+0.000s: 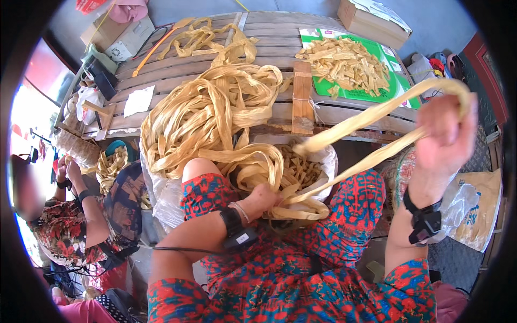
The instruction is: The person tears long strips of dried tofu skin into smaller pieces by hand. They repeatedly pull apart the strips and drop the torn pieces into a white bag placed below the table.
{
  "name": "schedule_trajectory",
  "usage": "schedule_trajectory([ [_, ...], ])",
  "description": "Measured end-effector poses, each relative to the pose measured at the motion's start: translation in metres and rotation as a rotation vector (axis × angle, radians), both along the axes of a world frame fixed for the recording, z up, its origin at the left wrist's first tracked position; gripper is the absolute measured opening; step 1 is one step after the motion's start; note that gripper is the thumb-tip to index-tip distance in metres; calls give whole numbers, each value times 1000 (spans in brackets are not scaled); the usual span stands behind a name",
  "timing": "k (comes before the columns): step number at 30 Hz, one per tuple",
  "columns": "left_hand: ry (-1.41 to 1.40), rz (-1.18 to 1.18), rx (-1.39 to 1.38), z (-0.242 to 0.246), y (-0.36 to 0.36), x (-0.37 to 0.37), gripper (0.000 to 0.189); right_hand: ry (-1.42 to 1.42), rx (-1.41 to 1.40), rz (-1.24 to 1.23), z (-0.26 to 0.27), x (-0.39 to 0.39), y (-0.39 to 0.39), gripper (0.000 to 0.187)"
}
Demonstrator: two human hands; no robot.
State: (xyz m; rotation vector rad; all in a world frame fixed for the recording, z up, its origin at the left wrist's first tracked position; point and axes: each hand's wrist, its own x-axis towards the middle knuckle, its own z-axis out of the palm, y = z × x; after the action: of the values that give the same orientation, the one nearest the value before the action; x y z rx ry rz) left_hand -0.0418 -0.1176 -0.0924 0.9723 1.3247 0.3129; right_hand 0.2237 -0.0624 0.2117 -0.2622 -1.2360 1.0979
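My right hand (pixel 444 131) is raised at the right, somewhat blurred, and grips a long pale-yellow fibrous strip (pixel 365 115). Two lengths of it run from that hand back down toward my lap. Low between my knees, my left hand (pixel 260 202) is closed on strip material, its fingertips partly hidden. Around it are loose loops of strip (pixel 258 159) and a white-lined container (pixel 329 161) with short, dark-tan pieces (pixel 301 165) inside. A large tangled heap of long strips (pixel 210 105) spills from the slatted table toward my left knee.
On the slatted wooden table (pixel 270 30), a wooden block (pixel 303 97) tied with string stands near the edge. Cut pieces (pixel 347 64) lie on a green printed sheet (pixel 339 91). A cardboard box (pixel 373 24) sits behind. At left, another person (pixel 72 218) handles strips beside a teal bucket (pixel 129 149).
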Motion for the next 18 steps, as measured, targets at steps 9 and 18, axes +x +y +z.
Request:
schedule_trajectory([
  [9, 871, -697, 824, 113, 31, -27, 52, -291, -19, -426, 56, 59, 7, 22],
  [18, -469, -318, 1035, 213, 54, 24, 31, -1173, 72, 12, -19, -43, -4, 8],
])
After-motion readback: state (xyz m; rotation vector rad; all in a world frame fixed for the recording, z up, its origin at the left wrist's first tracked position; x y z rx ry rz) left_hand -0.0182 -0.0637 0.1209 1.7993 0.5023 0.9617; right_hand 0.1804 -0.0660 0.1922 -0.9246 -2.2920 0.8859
